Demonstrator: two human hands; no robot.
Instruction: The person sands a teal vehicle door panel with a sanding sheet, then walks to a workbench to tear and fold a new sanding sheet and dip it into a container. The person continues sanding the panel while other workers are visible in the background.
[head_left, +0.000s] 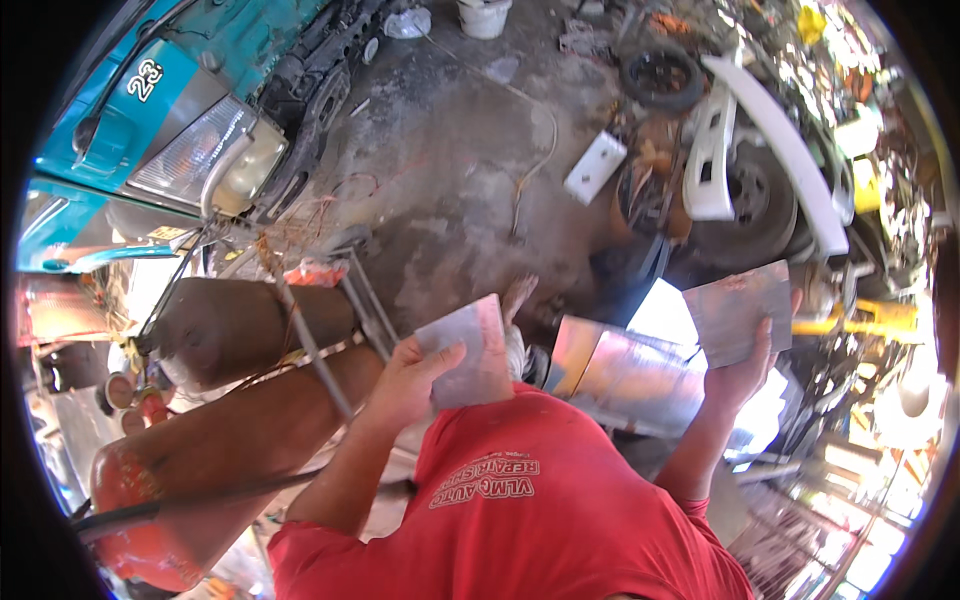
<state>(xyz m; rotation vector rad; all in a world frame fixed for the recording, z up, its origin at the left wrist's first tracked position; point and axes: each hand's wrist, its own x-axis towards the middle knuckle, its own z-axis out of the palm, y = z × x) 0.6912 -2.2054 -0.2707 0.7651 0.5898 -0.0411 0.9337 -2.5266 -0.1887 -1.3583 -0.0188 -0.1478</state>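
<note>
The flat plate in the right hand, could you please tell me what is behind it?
Behind the flat plate, a fingertip of the right hand shows past its right edge; the thumb lies in front. The plate covers the other fingers and whatever lies directly beyond.

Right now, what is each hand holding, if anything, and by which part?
The left hand holds a flat grey plate by its left edge; the right hand holds a second plate by its lower right part.
</note>
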